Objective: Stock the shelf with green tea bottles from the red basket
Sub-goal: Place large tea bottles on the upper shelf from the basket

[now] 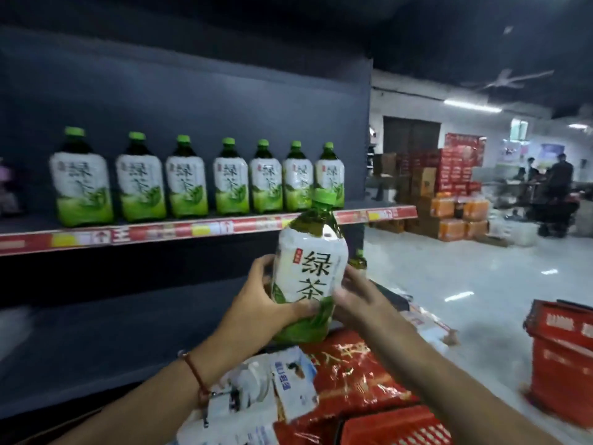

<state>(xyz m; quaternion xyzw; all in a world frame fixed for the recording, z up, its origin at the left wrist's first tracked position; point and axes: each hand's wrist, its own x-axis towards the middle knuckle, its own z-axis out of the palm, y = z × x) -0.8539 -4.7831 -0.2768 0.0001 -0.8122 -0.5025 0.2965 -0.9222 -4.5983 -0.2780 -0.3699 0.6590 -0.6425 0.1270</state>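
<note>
We hold one green tea bottle [308, 271] upright btwn both hands, in front of and just below the shelf [205, 228] edge, w/ its bright green screw cap [324, 198] overlapping the red price strip [160, 234]. The bottle is clear plastic w/ dark tea showing at the rounded shoulder, wrapped in a glossy white-to-green shrink label w/ big green characters. Our left hand [263, 300] grips the lower left side, fingers curled round the label and thumb across the front; our right hand [356, 300] presses the right side w/ fingers bent round it – it's motion-blurred, so exact finger placement is unclear. A thin red cord bracelet [195, 374] sits on the left wrist. On the dark, matte shelf seven more bottles [192, 181] of the same squat, square-shouldered shape stand in a row, labels forward, near the front edge. Below our hands lie crinkly red foil packs [356, 377] and white-and-blue soft pouches [292, 380]; the ribbed rim of a red basket [398, 428] shows at the bottom edge. Another red plastic basket [564, 358] sits on the pale glossy floor [449, 284] to the right – well apart from us. Stacked cardboard cartons [442, 194] stand in the background.
</note>
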